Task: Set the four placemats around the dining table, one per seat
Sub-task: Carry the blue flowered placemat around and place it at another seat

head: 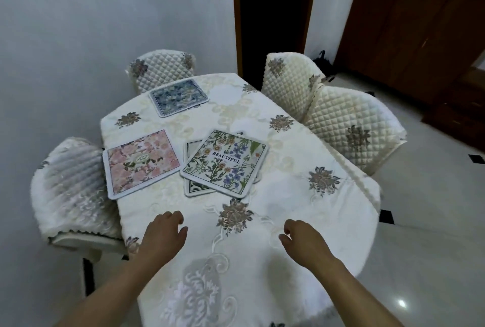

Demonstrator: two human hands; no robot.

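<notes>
Head view takes in the dining table [301,221], draped in an embroidered cloth, with four placemats on it and quilted chairs around it. Farthest left, the pink floral placemat [141,164] lies flat at the table's left edge, right beside the left chair [70,190]; its long axis runs from near-left up to far-right, roughly square to that seat, so it looks placed. Further back, the blue placemat [179,97] lies before the far chair [161,70], its long axis running across that end of the table, and it too seems set. Near the middle, the "BEAUTIFUL" placemat [225,164] sits turned like a diamond, lettering slanting down to the right, resting on top of a fourth placemat [193,187] of which only the left edge and a near corner show. These two appear still undealt: by my reckoning half the job is done, and the right-side chairs [349,129] and the near seat have no mat yet. Left hand [164,232] hovers low over the cloth, fingers loosely curled, grasping nothing. Right hand [304,242] likewise hangs half-curled and empty, well short of the stacked pair.
</notes>
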